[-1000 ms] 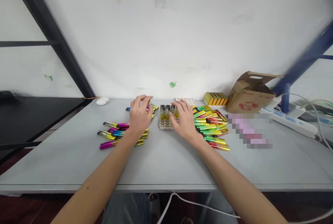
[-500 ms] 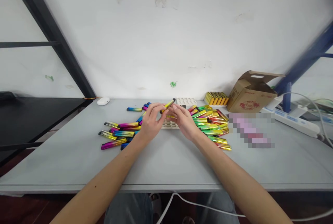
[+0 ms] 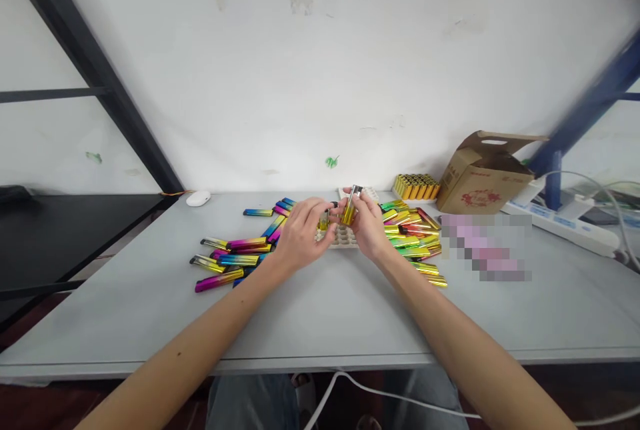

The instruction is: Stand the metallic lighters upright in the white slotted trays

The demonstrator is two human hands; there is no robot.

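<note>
Head view: lighter (image 3: pixel 349 212) in right hand (image 3: pixel 369 227), well inside table edge (image 3: pixel 280 368)

Both forearms (image 3: pixel 200 343) are stretched forward. Left hand (image 3: pixel 303 233) is kinda curled, thumb held apart; right hand (image 3: pixel 369 225) is closed in a grip

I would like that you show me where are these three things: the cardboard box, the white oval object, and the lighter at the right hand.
Cardboard box (image 3: pixel 481 195): head view, printed front.
White oval object (image 3: pixel 199 199): head view, top surface.
Lighter (image 3: pixel 348 213): head view, shiny yellow body.
</note>
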